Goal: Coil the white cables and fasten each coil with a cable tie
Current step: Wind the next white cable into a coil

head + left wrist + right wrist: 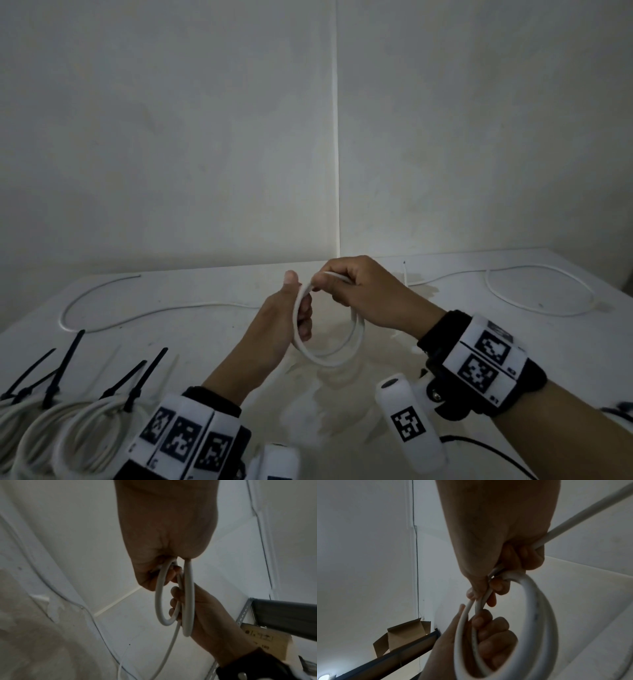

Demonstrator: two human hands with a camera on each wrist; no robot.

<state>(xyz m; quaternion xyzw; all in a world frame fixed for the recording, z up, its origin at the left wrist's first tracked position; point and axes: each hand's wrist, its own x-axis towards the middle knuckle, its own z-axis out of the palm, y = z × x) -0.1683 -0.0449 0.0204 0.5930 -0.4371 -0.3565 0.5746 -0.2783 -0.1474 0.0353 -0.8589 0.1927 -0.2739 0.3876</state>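
At the near left edge of the white table (205,342) lay finished cable coils (65,435) cinched with black cable ties (135,387), their tails pointing up and away. Above the table's middle, the left hand (274,322) curled its fingers through a small coil of white cable (325,356), thumb raised at its left side, while the right hand (363,294) pinched the coil's top, fingers bent around the strand. The left wrist view alone showed two separate loops hanging from the right hand's grip and a loose strand trailing down; the right wrist view alone showed the cable's free length (590,508) running out past the knuckles. Farther off, slack cable (534,291) curved over the far right of the table and another run (102,308) over the far left, before a white wall (171,137).
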